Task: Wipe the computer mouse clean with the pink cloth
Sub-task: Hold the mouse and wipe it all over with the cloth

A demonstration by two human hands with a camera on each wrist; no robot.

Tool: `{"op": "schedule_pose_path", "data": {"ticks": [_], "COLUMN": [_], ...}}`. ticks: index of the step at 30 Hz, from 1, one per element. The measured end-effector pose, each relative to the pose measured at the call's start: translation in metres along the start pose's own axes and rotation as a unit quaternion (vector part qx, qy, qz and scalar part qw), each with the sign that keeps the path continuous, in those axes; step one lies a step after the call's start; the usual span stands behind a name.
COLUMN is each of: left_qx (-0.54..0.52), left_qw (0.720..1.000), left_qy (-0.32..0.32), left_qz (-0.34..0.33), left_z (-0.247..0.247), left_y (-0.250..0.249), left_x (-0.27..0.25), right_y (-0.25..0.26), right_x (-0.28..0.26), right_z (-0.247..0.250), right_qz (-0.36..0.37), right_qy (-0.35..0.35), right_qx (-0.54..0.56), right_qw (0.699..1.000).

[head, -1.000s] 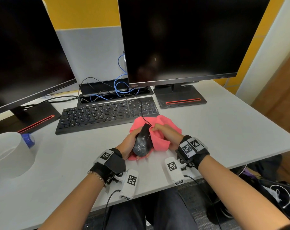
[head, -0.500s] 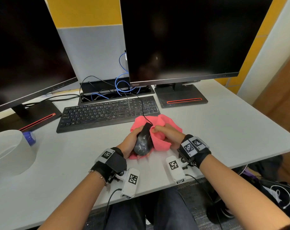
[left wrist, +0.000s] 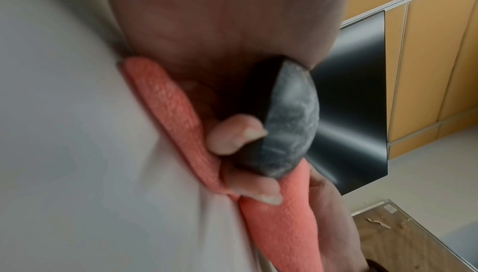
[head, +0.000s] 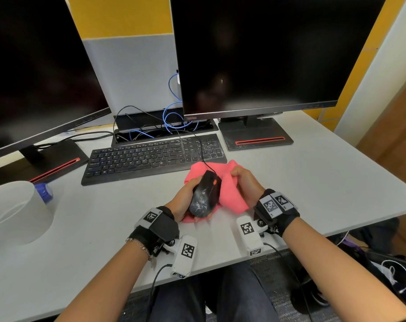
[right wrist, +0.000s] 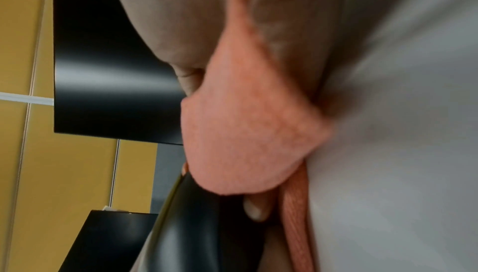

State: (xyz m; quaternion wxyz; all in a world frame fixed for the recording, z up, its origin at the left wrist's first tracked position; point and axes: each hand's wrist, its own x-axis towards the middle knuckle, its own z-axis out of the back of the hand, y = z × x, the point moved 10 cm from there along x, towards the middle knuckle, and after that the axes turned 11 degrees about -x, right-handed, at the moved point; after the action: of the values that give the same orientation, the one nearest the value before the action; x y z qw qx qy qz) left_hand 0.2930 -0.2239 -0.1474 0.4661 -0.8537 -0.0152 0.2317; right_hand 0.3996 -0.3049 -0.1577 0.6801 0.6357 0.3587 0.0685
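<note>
A black wired computer mouse [head: 205, 196] with whitish smears on its back is tilted on its side, held in my left hand [head: 185, 198], whose fingers curl under it. In the left wrist view the smeared mouse [left wrist: 287, 125] rests against my fingertips [left wrist: 232, 135] above the pink cloth [left wrist: 175, 112]. The pink cloth [head: 229, 191] lies bunched under and to the right of the mouse. My right hand [head: 246, 184] grips a fold of it beside the mouse. In the right wrist view the cloth [right wrist: 245, 133] wraps my fingers next to the black mouse [right wrist: 196, 225].
A black keyboard [head: 150, 156] lies just behind the cloth, and the mouse cable [head: 198, 145] runs over it. Two dark monitors [head: 255, 54] stand on bases [head: 257, 135] at the back. A white cup [head: 16, 212] and blue cap [head: 44, 191] sit left. The desk edge [head: 220, 266] is near my wrists.
The mouse has rolled a little, so its orange scroll wheel now shows. Both hands stay in nearly the same place on mouse and cloth.
</note>
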Motion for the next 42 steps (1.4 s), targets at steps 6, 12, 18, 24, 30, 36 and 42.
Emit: {"op": "schedule_pose_path", "data": {"ticks": [6, 12, 18, 24, 30, 36, 42], "left_qx": [0.008, 0.006, -0.001, -0.003, -0.017, 0.0, 0.003], "left_qw": [1.0, 1.0, 1.0, 1.0, 1.0, 1.0, 1.0], "left_qy": [0.002, 0.016, 0.004, 0.007, -0.008, 0.012, 0.0], "left_qz": [0.003, 0.006, 0.006, 0.013, 0.01, 0.014, 0.004], "left_z": [0.001, -0.004, 0.0, -0.002, -0.004, -0.005, 0.0], "left_y": [0.002, 0.001, 0.0, 0.0, -0.003, -0.001, 0.0], "left_x": [0.001, -0.003, -0.002, -0.004, -0.008, -0.007, -0.004], "right_y": [0.002, 0.002, 0.0, 0.001, 0.0, 0.001, -0.007], "right_x": [-0.014, -0.013, -0.008, -0.013, -0.011, -0.015, -0.009], "right_z": [-0.022, -0.031, -0.027, -0.037, -0.027, -0.033, -0.033], "right_qz": [0.013, 0.048, 0.035, 0.051, 0.041, 0.058, 0.024], "right_qy": [0.136, 0.18, 0.175, 0.24, 0.188, 0.187, 0.18], "right_qx": [0.007, -0.056, 0.009, -0.033, 0.005, -0.077, -0.056], "right_qw": [0.991, 0.981, 0.984, 0.969, 0.981, 0.978, 0.982]}}
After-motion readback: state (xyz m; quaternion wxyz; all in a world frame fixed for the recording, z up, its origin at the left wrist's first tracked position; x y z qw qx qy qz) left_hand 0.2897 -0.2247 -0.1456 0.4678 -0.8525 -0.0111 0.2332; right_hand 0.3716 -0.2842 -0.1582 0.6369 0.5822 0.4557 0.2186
